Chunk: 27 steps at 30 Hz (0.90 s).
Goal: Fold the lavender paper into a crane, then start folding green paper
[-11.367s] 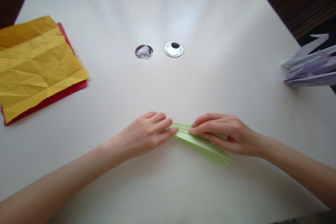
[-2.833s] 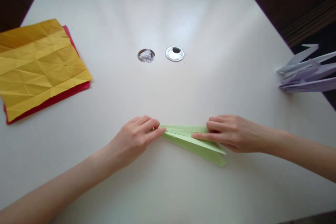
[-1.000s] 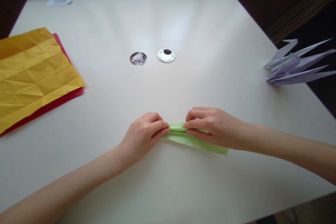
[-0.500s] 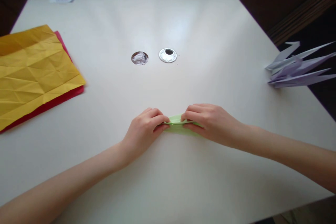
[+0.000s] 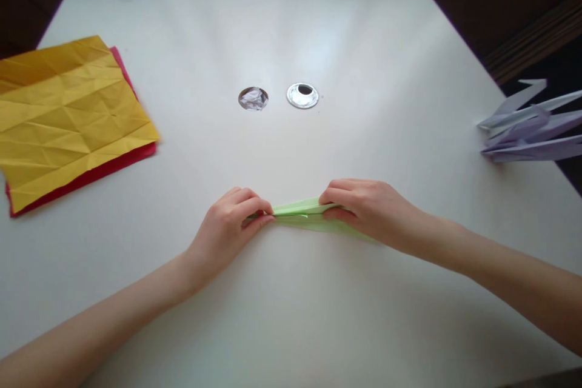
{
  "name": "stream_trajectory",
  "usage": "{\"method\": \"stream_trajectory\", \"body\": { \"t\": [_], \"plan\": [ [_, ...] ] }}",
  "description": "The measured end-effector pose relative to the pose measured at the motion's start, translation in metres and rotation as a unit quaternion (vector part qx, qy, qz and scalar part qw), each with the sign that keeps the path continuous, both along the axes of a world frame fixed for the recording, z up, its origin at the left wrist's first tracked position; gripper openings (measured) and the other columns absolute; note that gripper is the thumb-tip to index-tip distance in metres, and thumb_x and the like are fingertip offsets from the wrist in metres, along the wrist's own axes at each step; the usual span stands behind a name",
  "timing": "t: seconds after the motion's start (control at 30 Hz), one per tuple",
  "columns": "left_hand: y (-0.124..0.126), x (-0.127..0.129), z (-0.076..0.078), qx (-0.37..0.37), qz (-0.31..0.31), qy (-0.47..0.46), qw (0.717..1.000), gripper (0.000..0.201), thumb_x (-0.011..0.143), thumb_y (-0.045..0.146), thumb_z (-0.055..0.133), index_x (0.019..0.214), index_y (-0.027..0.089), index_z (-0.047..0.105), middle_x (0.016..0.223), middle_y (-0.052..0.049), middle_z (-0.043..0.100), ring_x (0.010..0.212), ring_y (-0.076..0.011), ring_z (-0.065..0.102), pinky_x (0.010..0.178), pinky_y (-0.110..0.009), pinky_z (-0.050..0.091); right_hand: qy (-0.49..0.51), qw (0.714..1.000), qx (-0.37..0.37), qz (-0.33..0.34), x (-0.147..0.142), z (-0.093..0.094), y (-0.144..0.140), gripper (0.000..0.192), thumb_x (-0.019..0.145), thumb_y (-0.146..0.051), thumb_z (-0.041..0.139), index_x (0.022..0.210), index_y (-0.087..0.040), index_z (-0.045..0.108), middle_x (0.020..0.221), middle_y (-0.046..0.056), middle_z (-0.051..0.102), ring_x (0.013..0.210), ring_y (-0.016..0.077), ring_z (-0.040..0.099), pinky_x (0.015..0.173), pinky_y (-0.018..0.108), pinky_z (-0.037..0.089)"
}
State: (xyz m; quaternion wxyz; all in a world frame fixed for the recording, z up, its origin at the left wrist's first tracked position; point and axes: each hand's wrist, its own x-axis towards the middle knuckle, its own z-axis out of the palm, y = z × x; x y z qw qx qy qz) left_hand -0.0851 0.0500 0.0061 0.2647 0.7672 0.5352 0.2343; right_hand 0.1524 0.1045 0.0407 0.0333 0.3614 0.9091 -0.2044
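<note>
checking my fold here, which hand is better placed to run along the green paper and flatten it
Probably the right hand: it lies over most of the green paper. The left hand only pinches the pointed end, so it suits anchoring.

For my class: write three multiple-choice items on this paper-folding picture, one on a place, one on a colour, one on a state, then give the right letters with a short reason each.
1. Where does the purple folded paper model lie?
A. At the table's right edge
B. Beside the yellow sheet
C. Between the hands

2. What colour is the sheet under the creased yellow sheet?
A. Blue
B. Red
C. White

3. How is the green folded paper held?
A. Untouched on the table
B. In one hand, raised high
C. Pinched at both ends, low over the table

Answers:
1 A: it sits far right on the white table, away from both hands.
2 B: a red sheet shows along the yellow one's edge.
3 C: the left hand and the right hand each grip an end.
</note>
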Motion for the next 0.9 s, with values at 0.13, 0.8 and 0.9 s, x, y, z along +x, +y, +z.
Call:
{"method": "stream_trajectory", "body": {
  "t": [0.13, 0.8, 0.9],
  "plan": [
    [-0.001, -0.008, 0.003, -0.012, 0.013, 0.003, 1.000, 0.011, 0.081, 0.026, 0.054, 0.075, 0.019, 0.061, 0.077, 0.000, 0.058, 0.073, -0.0116, 0.053, 0.065, -0.023, 0.043, -0.018, 1.000, -0.020, -0.015, 0.003, 0.002, 0.004, 0.010, 0.081, -0.017, 0.047, 0.075, -0.020, 0.055, 0.072, -0.002, 0.056, 0.061, 0.0092, 0.049, 0.051, 0.020, 0.028],
    [-0.006, -0.021, 0.013, -0.037, 0.016, 0.074, 0.996, 0.010, 0.082, 0.024, 0.051, 0.075, 0.019, 0.055, 0.082, -0.001, 0.054, 0.076, -0.0134, 0.050, 0.065, -0.025, 0.041, -0.030, 1.000, 0.000, 0.008, 0.005, 0.004, 0.011, 0.012, 0.082, -0.017, 0.046, 0.072, -0.020, 0.052, 0.071, -0.003, 0.056, 0.060, 0.0091, 0.048, 0.052, 0.021, 0.029],
    [-0.004, -0.009, 0.008, 0.025, -0.028, 0.036, 0.999, 0.007, 0.082, 0.017, 0.049, 0.084, 0.019, 0.055, 0.086, -0.002, 0.055, 0.082, -0.0134, 0.050, 0.070, -0.025, 0.042, -0.032, 0.999, 0.016, 0.010, 0.004, 0.006, 0.013, 0.012, 0.082, -0.017, 0.046, 0.074, -0.021, 0.054, 0.073, -0.003, 0.056, 0.060, 0.0099, 0.049, 0.053, 0.022, 0.029]
  ]
}}
